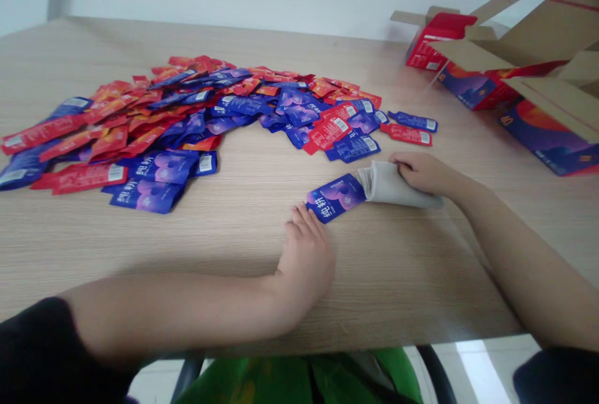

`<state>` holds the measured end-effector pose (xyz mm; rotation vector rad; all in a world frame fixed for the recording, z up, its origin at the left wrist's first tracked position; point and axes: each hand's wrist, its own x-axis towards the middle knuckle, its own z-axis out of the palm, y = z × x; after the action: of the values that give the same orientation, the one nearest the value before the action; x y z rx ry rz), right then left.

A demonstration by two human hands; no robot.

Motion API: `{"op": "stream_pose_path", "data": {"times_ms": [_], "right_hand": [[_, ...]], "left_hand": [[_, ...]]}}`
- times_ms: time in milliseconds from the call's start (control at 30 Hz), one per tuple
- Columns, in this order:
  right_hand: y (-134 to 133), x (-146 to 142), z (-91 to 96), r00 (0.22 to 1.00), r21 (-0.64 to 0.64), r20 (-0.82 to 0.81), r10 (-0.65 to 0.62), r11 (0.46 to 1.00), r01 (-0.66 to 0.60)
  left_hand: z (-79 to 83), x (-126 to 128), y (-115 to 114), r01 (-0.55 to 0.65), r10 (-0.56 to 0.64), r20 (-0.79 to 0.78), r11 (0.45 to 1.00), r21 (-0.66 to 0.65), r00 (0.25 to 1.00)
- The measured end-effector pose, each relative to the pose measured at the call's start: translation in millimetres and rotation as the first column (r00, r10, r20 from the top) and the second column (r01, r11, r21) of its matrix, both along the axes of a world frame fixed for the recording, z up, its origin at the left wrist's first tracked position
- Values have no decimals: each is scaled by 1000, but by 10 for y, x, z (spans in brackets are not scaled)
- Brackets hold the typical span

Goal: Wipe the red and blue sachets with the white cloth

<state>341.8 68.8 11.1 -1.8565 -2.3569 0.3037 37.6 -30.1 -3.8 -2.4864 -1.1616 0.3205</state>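
Note:
A purple sachet (335,197) lies flat on the wooden table (234,248) in front of me. My left hand (306,254) rests on the table with its fingertips pressed on the sachet's near corner. My right hand (421,172) is closed on a folded grey cloth (390,185), whose front edge lies over the sachet's far end. A wide heap of red and purple sachets (187,117) spreads across the table behind.
Opened cardboard boxes (524,73) with red and purple printed sides lie at the back right. A few loose sachets (407,128) sit just beyond my right hand. A green seat (299,379) shows below the table's front edge.

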Motion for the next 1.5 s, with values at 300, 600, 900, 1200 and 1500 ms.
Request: {"op": "stream_pose_path", "data": {"times_ms": [300,600,900,1200,1500], "right_hand": [[-60,-174,-64,956,386,171,-237,909,156],[-660,-210,-166,981,331,195,-6,942,-60],[-576,-699,169,967,441,-24,-255,865,239],[-694,-1768,-99,990,247,138,25,967,-59],[-705,-1535,-264,996,289,71,-49,957,26]], "left_hand": [[10,11,0,-21,23,54,999,-50,998],[56,30,11,-23,30,65,994,-103,997],[11,45,18,-18,20,38,997,-70,999],[22,48,10,-15,17,29,997,-77,999],[28,43,11,-8,11,47,998,-61,999]]}}
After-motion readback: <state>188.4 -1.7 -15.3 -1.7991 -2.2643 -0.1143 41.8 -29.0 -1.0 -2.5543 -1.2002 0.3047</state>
